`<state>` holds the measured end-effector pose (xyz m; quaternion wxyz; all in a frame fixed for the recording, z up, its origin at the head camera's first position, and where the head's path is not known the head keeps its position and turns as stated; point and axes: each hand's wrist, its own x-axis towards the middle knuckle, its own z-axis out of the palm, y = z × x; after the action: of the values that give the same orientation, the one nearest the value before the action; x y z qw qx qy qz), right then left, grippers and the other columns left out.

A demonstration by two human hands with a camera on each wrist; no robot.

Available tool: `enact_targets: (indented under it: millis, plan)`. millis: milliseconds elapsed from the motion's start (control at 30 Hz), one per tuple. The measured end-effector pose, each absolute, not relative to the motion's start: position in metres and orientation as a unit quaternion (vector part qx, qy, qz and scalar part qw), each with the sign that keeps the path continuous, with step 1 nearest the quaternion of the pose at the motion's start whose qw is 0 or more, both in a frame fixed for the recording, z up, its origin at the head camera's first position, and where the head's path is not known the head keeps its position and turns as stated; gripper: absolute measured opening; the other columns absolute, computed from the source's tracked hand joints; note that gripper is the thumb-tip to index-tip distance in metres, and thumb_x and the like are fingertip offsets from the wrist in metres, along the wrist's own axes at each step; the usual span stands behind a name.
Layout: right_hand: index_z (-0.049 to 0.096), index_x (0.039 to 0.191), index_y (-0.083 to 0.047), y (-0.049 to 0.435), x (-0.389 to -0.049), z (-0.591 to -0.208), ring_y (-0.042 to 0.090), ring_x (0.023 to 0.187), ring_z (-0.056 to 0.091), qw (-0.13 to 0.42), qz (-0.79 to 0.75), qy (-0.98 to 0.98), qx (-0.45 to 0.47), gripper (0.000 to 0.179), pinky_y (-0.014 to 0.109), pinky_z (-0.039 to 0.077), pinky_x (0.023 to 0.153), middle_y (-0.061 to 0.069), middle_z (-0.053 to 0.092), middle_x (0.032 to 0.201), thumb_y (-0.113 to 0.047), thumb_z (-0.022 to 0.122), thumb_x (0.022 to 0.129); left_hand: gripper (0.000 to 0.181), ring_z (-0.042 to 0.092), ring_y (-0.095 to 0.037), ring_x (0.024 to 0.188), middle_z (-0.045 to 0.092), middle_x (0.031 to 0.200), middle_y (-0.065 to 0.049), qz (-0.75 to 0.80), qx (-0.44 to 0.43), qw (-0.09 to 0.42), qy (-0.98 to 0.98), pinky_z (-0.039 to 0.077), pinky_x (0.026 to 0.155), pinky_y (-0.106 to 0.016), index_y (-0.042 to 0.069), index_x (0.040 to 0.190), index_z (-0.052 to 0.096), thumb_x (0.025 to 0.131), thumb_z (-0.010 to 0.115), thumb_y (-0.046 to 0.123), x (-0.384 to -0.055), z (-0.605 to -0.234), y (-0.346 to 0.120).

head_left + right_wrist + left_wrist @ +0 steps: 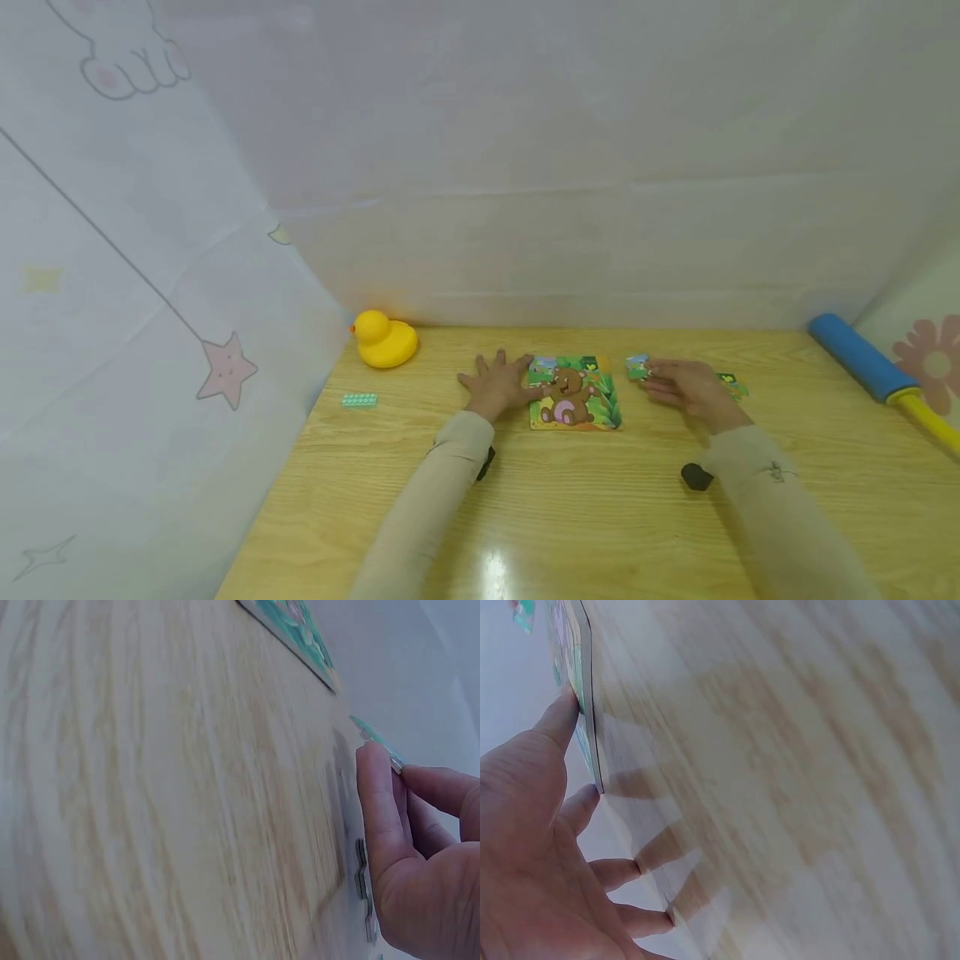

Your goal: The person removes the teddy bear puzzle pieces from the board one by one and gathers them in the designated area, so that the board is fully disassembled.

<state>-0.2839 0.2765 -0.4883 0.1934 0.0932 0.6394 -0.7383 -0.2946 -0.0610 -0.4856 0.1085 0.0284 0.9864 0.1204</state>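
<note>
A square bear puzzle (576, 398) lies flat on the wooden table. Spread wide at its left side, my left hand (497, 387) has its thumb on the puzzle's edge, and the other fingertips touch the tabletop in the left wrist view. To the right of the puzzle, my right hand (693, 390) pinches a small puzzle piece (638, 367) between thumb and fingers, above the table. The right wrist view shows that held piece (379, 742) almost edge-on. Beyond the right hand lie more puzzle pieces (733, 384), partly hidden by it.
A yellow toy duck (386, 340) sits at the back left, with a small mint-green patterned block (359, 400) in front of it. On the right lies a blue foam tube with a yellow handle (862, 357). A pale cloth wall (570, 250) borders the table's far edge.
</note>
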Motion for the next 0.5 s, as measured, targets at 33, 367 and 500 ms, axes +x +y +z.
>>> enact_targets:
  millis: [33, 367, 500]
  plan:
    - [0.034, 0.153, 0.007, 0.2785, -0.2830, -0.4882, 0.016, 0.097, 0.077, 0.195, -0.737, 0.641, 0.094, 0.054, 0.033, 0.058, 0.094, -0.003, 0.077, 0.101, -0.009, 0.053, 0.106, 0.080, 0.013, -0.051, 0.154, 0.023, 0.170, -0.010, 0.119, 0.028, 0.110, 0.986, 0.020, 0.107, -0.084, 0.046, 0.155, 0.036, 0.085, 0.065, 0.072, -0.2945, -0.4857, -0.0611]
    - [0.033, 0.153, 0.009, 0.2873, -0.2784, -0.4890, 0.009, 0.087, 0.076, 0.194, -0.693, 0.689, 0.087, 0.053, 0.028, 0.060, 0.087, -0.005, 0.076, 0.096, -0.011, 0.051, 0.107, 0.080, 0.012, -0.051, 0.154, 0.021, 0.170, -0.010, 0.120, 0.030, 0.117, 0.985, 0.019, 0.109, -0.083, 0.047, 0.155, 0.035, 0.085, 0.064, 0.073, -0.2922, -0.4825, -0.0609]
    - [0.038, 0.150, 0.009, 0.2885, -0.2792, -0.4879, 0.009, 0.084, 0.076, 0.188, -0.673, 0.708, 0.100, 0.051, 0.028, 0.061, 0.086, -0.004, 0.077, 0.093, -0.012, 0.052, 0.106, 0.081, 0.012, -0.052, 0.154, 0.021, 0.170, -0.010, 0.113, 0.032, 0.114, 0.987, 0.020, 0.109, -0.083, 0.047, 0.156, 0.034, 0.086, 0.062, 0.074, -0.2918, -0.4818, -0.0604]
